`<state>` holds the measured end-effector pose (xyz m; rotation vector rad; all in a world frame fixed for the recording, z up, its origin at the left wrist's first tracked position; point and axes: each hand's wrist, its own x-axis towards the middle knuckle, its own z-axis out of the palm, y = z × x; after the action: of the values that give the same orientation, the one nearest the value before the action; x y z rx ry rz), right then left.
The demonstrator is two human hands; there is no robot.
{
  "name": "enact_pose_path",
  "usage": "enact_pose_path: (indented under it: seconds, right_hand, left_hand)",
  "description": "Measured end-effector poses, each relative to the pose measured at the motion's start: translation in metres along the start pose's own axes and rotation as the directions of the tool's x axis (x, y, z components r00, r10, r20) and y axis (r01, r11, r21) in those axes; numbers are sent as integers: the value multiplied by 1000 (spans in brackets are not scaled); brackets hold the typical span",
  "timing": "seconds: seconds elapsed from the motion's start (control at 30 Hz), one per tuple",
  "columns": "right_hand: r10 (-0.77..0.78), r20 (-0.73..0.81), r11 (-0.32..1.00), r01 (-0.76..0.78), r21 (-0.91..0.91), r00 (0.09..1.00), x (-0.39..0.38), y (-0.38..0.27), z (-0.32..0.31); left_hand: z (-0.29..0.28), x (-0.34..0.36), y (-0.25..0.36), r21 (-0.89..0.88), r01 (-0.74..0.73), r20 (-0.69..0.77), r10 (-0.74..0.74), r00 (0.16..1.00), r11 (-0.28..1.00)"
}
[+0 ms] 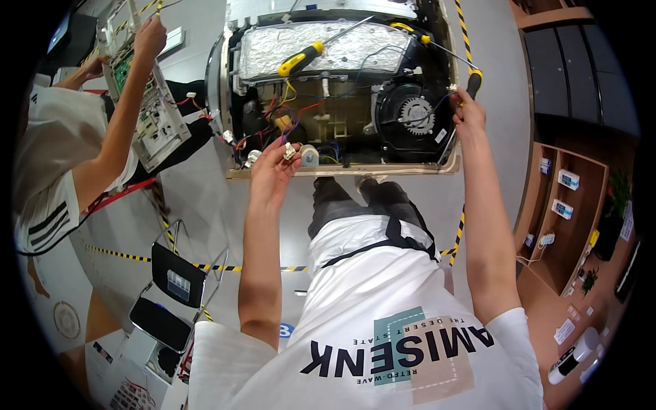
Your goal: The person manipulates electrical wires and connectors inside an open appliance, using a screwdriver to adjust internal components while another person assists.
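Note:
In front of me stands an opened appliance [328,123] with its inner parts and coloured wires exposed. My left hand [271,171] is closed, its fingertips pinching a small white wire connector [290,151] over the near edge. At the right edge, my right hand [470,115] is closed around another small white connector [454,89] with a thin wire. Against those right fingers rests a black-and-yellow tool handle [474,83]; whether they grip it too is unclear. A yellow-and-black screwdriver [301,59] lies across the silver foil-like cover [328,49].
A black fan housing [413,121] fills the appliance's right side. To the left, another person [75,150] holds a panel with a circuit board [147,113]. Behind are a black chair [169,294] and striped floor tape [219,267]. Wooden shelves [564,212] stand at right.

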<state>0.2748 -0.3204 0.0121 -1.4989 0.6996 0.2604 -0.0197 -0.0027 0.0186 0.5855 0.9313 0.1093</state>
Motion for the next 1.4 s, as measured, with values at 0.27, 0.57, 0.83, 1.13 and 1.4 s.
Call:
enact_pose_path:
  seconds: [0.27, 0.57, 0.83, 1.13, 1.4]
  right_hand:
    - [10, 26, 1000, -9, -29, 1000, 3, 0, 5]
    - [-8, -26, 990, 4, -141, 1000, 11, -4, 32]
    - [-13, -55, 969, -1, -249, 998, 17, -7, 50]
    - [-143, -158, 919, 72, -387, 977, 43, 8, 32]
    - [-310, -31, 811, 247, -530, 950, 44, 13, 23]
  left_hand:
    - [-17, -7, 0, 45, -28, 5, 28, 1000, 999]
    - [-18, -12, 1, 41, -13, 56, 11, 998, 999]
    - [-10, -9, -1, 101, 8, 53, -13, 998, 995]
    - [10, 0, -13, 443, -141, 105, 105, 989, 886]
    - [34, 17, -12, 874, -230, 98, 308, 946, 427]
